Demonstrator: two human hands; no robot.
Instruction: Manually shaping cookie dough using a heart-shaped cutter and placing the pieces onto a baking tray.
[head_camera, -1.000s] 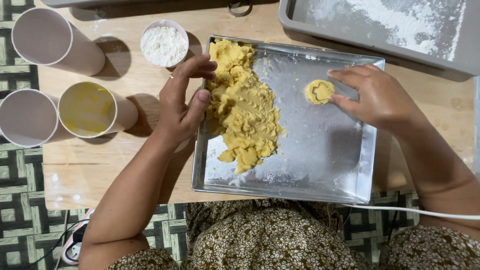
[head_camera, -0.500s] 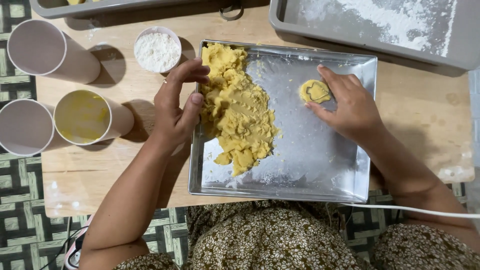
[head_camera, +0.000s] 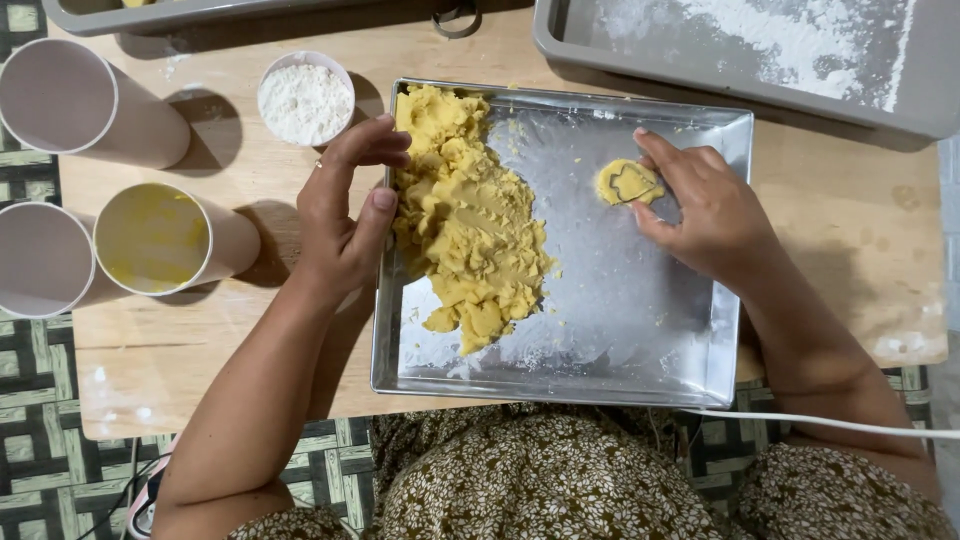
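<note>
A shiny metal tray (head_camera: 620, 340) sits on a low wooden table. A large mass of yellow dough (head_camera: 465, 220) fills its left half. My left hand (head_camera: 345, 215) curls over the tray's left rim, fingers apart, thumb touching the dough's edge. My right hand (head_camera: 705, 215) rests inside the tray at the upper right. Its thumb and fingers pinch a small cutter pressed into a little flattened piece of dough (head_camera: 625, 183). The tray's floor around it is dusted with flour.
A small bowl of white flour (head_camera: 305, 98) stands left of the tray. Three paper cups (head_camera: 150, 240) lie on the left; one has yellow residue. A floured grey tray (head_camera: 760, 45) lies at the back right, another grey tray (head_camera: 200, 12) at the back left. A white cable (head_camera: 820, 425) crosses my lap.
My right hand has moved from beside the small dough piece onto it, now gripping the cutter in it. My left hand stays at the tray's left rim.
</note>
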